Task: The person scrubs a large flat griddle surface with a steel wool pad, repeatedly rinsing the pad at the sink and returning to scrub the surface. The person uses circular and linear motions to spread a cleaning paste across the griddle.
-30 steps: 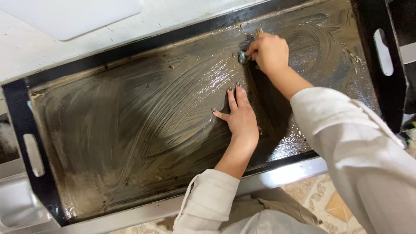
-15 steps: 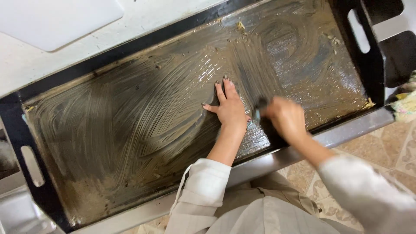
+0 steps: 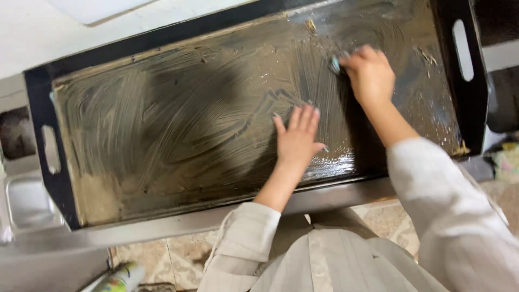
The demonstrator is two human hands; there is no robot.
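A large black griddle tray (image 3: 162, 124) lies on a metal counter, its surface smeared with brownish soapy grime in curved streaks. My left hand (image 3: 298, 138) presses flat on the tray near its middle, fingers together. My right hand (image 3: 369, 73) is closed around a small scrubbing pad (image 3: 335, 65), of which only a bluish edge shows, held against the tray's upper right part. Both arms wear pale long sleeves.
The tray has slotted black handles at its left end (image 3: 51, 148) and right end (image 3: 462, 48). A white counter (image 3: 32, 38) runs behind it. A steel ledge (image 3: 32, 205) sits at the left. A spray can (image 3: 121, 277) lies on the tiled floor below.
My right hand went from the tray's near edge back up to its upper right part with the pad. My left hand stayed pressed on the tray.
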